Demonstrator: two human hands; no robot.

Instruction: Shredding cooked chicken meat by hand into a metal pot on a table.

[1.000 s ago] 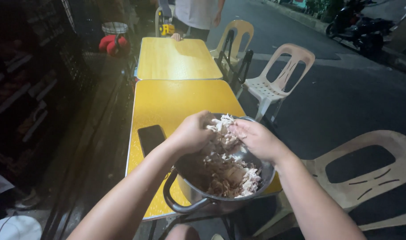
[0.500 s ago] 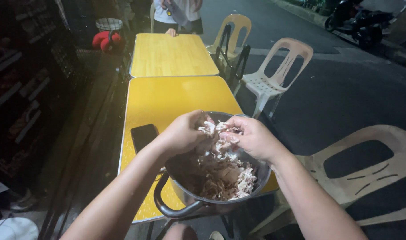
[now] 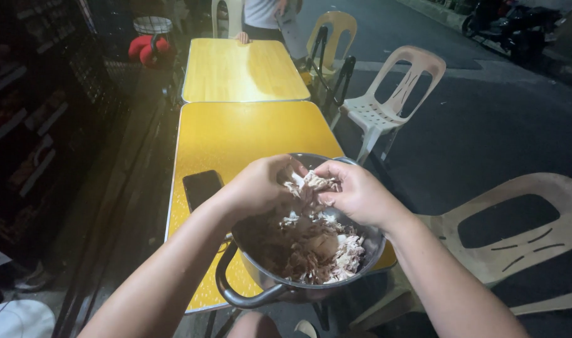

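Both hands — left hand [image 3: 261, 188], right hand [image 3: 354, 194] — pinch one clump of shredded meat [image 3: 308, 184] over the metal pot [image 3: 267, 291], so scraps land inside; a phone [image 3: 202, 188] lies at nine o'clock on the yellow worktop [image 3: 248, 134].

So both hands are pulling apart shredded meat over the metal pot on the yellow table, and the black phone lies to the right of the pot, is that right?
Not quite. The head view shows the flat black phone lying left of the round metal pot, not right. The rest holds: the left hand and right hand pull pale shredded meat over the pot on the yellow table.
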